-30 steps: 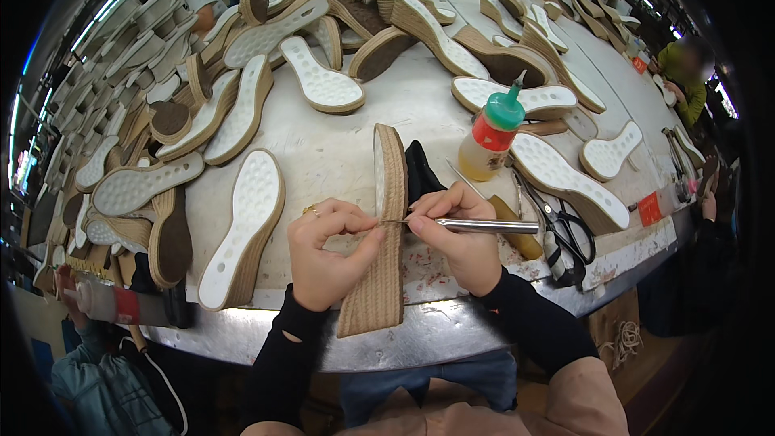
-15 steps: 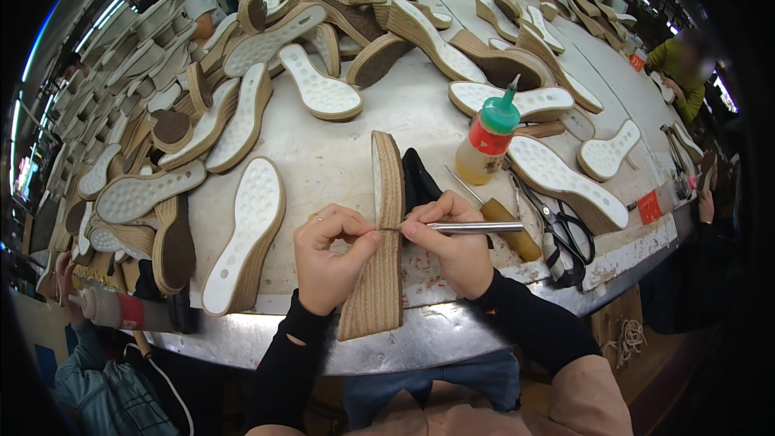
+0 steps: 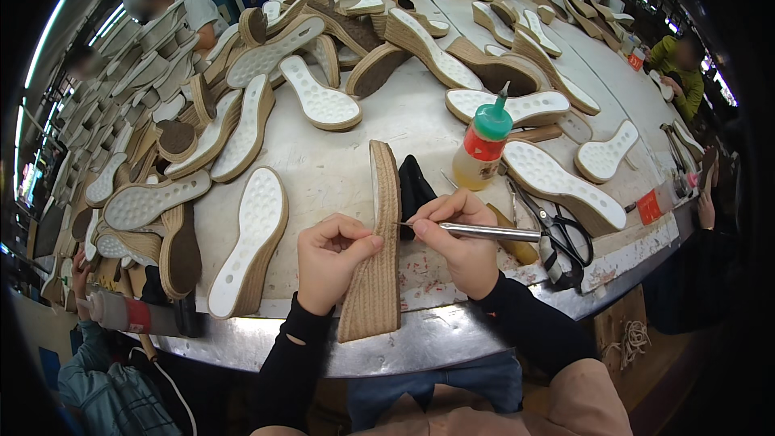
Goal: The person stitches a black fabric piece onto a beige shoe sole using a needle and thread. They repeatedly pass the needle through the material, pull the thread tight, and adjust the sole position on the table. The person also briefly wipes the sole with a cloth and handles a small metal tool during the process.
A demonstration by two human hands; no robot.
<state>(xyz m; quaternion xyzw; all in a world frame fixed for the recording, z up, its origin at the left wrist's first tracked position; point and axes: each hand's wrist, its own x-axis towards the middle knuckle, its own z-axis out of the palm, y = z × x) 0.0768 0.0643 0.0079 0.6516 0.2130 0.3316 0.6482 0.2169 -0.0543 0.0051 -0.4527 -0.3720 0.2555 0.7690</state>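
Note:
A wedge shoe sole (image 3: 373, 282) with braided, rope-like sides stands in front of me, its side facing up. My left hand (image 3: 333, 262) is closed at its left edge, thumb and forefinger pinched against the braid; whether a strand is between them is too small to tell. My right hand (image 3: 462, 246) grips a slim metal-handled pick (image 3: 496, 232), its thin tip touching or nearly touching the braid. Behind the sole lies a black object (image 3: 415, 182), partly hidden. Right of it stand a squeeze bottle (image 3: 479, 149) with green cap and black-handled scissors (image 3: 569, 238).
Many white-topped wedge soles crowd the table (image 3: 323, 161), including one sole (image 3: 252, 234) left of me. A tan-handled tool (image 3: 517, 249) lies under the pick. A clear bottle (image 3: 133, 312) lies at the left edge. Other people work around the table.
The pick's tip has drawn slightly back to the right from my left fingers, and its handle tilts down more. The dark strand seen across the braid earlier is no longer distinct.

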